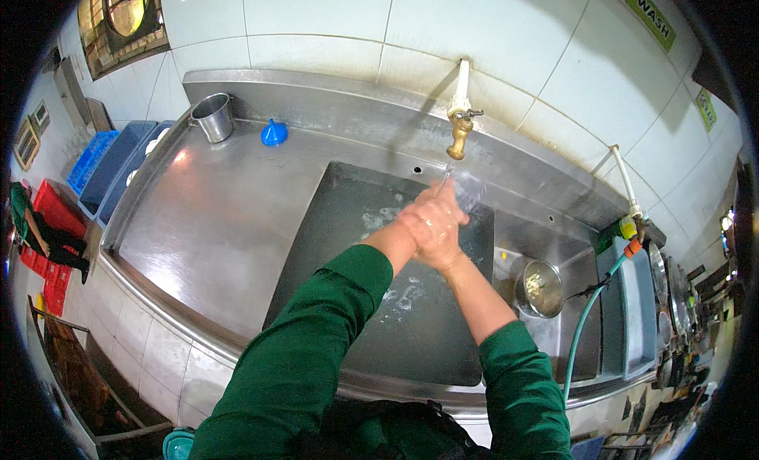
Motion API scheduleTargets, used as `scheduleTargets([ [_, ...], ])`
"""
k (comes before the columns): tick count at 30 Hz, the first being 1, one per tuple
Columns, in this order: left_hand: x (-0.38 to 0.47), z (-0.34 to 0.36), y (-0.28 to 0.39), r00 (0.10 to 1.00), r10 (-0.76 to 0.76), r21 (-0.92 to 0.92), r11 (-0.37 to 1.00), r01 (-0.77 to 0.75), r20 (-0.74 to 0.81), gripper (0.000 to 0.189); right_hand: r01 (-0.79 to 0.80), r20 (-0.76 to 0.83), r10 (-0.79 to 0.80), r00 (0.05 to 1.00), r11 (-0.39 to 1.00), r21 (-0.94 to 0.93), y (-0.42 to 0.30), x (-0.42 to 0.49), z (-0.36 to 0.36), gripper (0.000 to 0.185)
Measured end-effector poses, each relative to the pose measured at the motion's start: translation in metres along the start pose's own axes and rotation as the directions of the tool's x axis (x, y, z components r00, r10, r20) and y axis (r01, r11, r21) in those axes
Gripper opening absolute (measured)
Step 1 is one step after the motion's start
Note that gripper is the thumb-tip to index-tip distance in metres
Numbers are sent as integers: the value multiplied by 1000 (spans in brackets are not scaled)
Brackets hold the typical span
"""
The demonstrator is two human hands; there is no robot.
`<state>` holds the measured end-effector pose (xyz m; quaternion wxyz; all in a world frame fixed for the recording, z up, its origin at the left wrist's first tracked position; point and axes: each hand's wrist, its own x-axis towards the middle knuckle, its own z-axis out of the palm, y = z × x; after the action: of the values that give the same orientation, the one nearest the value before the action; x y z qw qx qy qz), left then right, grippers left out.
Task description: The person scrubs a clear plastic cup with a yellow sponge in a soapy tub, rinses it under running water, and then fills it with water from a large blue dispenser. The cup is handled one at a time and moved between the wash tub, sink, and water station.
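My left hand (414, 221) and my right hand (443, 242) are pressed together, wet, under the brass tap (460, 137). A thin stream of water (447, 174) runs from the tap onto them. The left hand lies against the right, and its fingers are partly hidden and blurred. Just beyond the fingers is a pale, see-through blur (469, 190); whether it is splashing water or a held thing cannot be told. Below the hands, a steel sink basin (308, 240) holds dark water with patches of foam (406, 297).
A steel pot (213, 119) and a blue funnel (274, 133) stand on the left drainboard (195, 223). In the smaller right basin (578, 341) sits a metal bowl (541, 288) with food scraps. A teal hose (584, 323) hangs beside a grey tub (640, 318). Another person (44, 235) is far left.
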<state>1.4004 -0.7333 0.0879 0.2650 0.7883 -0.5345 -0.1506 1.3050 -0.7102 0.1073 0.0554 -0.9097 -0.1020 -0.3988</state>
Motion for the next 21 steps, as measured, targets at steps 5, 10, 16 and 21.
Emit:
scheduleTargets([
  [5,-4,11,-38,904,-425,-575,750,327,-41,78,-227,50,240,969,955,-192,22,-9,5,77],
  [10,-66,-38,-61,964,-106,-441,873,208,244,73,-836,509,681,527,308,453,24,-7,-2,97],
  [16,-109,-46,-61,943,-78,-931,152,331,322,65,-479,540,797,272,-375,794,26,-3,31,50],
  [21,-93,-13,-19,852,-401,-528,830,181,-338,96,-580,428,873,234,-228,782,32,-13,88,42],
])
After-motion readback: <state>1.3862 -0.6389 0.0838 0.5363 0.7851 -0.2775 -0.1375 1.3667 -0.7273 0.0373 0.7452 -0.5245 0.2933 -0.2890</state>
